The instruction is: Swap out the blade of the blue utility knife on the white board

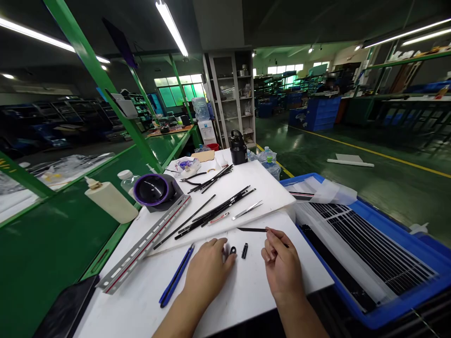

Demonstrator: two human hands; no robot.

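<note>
- The right hand [281,263] pinches a thin black rod [252,229] at its fingertips; the rod runs toward nine o'clock, long axis crosswise.
- The left hand [207,272] lies loosely curled, thumb touching a small black ring [233,250] at its three o'clock.
- A small black clip [244,250] lies between both hands, pointing twelve o'clock.

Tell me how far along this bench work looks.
Done: nothing looks assembled. In hand: right hand pinches a thin black strip; left hand touches a small black ring piece, a black clip beside it. Left: many black rods lie loose on the white board.
</note>
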